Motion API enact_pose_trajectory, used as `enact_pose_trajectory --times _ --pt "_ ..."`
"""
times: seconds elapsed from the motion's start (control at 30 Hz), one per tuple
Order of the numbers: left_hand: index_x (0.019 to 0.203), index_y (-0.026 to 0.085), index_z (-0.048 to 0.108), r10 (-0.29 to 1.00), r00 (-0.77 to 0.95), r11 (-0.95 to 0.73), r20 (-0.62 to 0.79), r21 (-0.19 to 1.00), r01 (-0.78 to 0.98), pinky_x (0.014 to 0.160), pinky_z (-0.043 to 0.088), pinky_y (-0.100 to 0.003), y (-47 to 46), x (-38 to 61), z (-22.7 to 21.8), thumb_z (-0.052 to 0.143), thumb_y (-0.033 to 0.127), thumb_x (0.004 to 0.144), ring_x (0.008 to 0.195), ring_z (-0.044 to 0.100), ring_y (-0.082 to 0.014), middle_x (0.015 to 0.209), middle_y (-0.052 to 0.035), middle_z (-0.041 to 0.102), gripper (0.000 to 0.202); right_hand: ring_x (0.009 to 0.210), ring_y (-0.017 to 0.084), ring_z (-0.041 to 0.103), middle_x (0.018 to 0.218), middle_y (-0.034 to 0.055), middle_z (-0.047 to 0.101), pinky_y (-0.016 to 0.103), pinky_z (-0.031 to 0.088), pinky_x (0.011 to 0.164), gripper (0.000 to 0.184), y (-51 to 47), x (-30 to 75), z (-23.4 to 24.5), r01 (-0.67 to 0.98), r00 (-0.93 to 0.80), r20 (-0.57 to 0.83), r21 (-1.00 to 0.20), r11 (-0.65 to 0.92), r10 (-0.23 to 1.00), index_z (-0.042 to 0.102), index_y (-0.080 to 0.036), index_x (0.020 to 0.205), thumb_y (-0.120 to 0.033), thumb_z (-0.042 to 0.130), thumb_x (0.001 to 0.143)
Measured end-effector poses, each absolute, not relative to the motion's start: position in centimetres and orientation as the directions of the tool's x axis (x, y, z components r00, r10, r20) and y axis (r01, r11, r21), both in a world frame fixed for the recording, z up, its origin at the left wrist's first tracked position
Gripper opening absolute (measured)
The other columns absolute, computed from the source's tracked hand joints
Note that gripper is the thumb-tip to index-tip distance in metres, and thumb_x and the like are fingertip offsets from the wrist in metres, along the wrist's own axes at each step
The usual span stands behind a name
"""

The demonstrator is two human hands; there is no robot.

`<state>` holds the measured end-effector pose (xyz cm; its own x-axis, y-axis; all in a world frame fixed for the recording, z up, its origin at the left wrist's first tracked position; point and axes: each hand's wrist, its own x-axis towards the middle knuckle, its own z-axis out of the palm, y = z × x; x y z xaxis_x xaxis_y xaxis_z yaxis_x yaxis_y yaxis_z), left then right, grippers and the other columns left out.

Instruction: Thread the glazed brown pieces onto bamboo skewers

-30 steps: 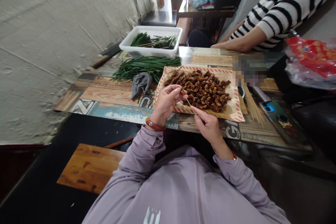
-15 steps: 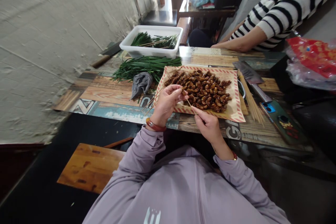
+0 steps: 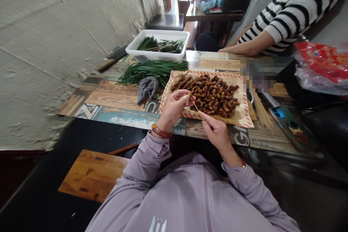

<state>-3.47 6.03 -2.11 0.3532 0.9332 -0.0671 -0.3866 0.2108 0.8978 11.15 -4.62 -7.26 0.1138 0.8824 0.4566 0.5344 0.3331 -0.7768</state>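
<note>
My right hand [image 3: 217,130] is closed on a thin bamboo skewer [image 3: 197,108], which slants up to the left. At its upper end, my left hand [image 3: 173,108] pinches a small brown, sauce-coated piece of meat [image 3: 190,96]; the fingers partly cover it. Just behind both hands lies a heap of glossy brown meat pieces [image 3: 214,94] on striped paper [image 3: 246,116]. To the left of the heap, several skewer sticks [image 3: 155,108] jut out past the paper's edge, partly hidden by my left hand.
A grey cloth [image 3: 147,87] and long green chives [image 3: 152,69] lie left of the paper. Behind them stands a white tub [image 3: 160,57] holding greens and sticks. Loose skewers [image 3: 262,114] and a phone [image 3: 295,127] lie right. Across the table a person's striped sleeve [image 3: 293,16] shows.
The view has shifted slightly, so the table appears a little lower. Both hands keep nearly the same pose at the skewer and the meat piece.
</note>
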Motion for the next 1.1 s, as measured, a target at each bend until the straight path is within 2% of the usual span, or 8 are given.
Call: enact_pose_trajectory --times 0.2,0.63,0.87,1.1 --pt "0.090 0.013 0.062 0.934 0.353 0.201 -0.059 0.902 -0.383 0.070 0.052 -0.026 6.05 -3.46 -2.16 0.076 0.026 0.069 0.069 0.066 -0.0127 0.074 -0.0040 0.069 0.028 0.092 0.018 0.072 0.108 0.0060 0.074 0.027 0.056 0.086 0.034 -4.49 11.10 -7.22 0.542 0.119 0.457 -0.774 0.328 0.882 0.069 -0.021 0.118 -0.019 0.051 0.089" --pt "0.089 0.013 0.062 0.935 0.354 0.150 -0.025 0.932 -0.331 0.064 0.047 -0.022 5.99 -3.32 -2.73 0.074 0.026 0.072 0.062 0.062 -0.0092 0.075 -0.0034 0.069 0.025 0.086 0.017 0.073 0.109 0.0060 0.074 0.027 0.057 0.080 0.035 -4.30 10.97 -7.63 0.543 0.133 0.466 -0.773 0.329 0.875 0.068 -0.022 0.120 -0.019 0.050 0.090" --pt "0.089 0.014 0.061 0.934 0.357 0.110 0.003 0.949 -0.295 0.066 0.047 -0.023 5.71 -3.23 -2.85 0.073 0.027 0.074 0.064 0.062 -0.0095 0.077 -0.0033 0.070 0.023 0.089 0.017 0.073 0.108 0.0059 0.074 0.026 0.057 0.082 0.034 -4.34 10.86 -7.49 0.571 0.149 0.493 -0.750 0.332 0.857 0.068 -0.022 0.119 -0.020 0.050 0.090" --pt "0.094 0.015 0.064 0.919 0.395 0.146 0.005 0.925 -0.351 0.070 0.048 -0.023 5.28 -3.10 -2.48 0.074 0.028 0.074 0.073 0.065 -0.0117 0.081 -0.0037 0.069 0.026 0.096 0.018 0.072 0.112 0.0056 0.072 0.027 0.057 0.087 0.035 -4.48 10.73 -7.59 0.572 0.163 0.521 -0.742 0.350 0.838 0.067 -0.022 0.121 -0.020 0.049 0.091"
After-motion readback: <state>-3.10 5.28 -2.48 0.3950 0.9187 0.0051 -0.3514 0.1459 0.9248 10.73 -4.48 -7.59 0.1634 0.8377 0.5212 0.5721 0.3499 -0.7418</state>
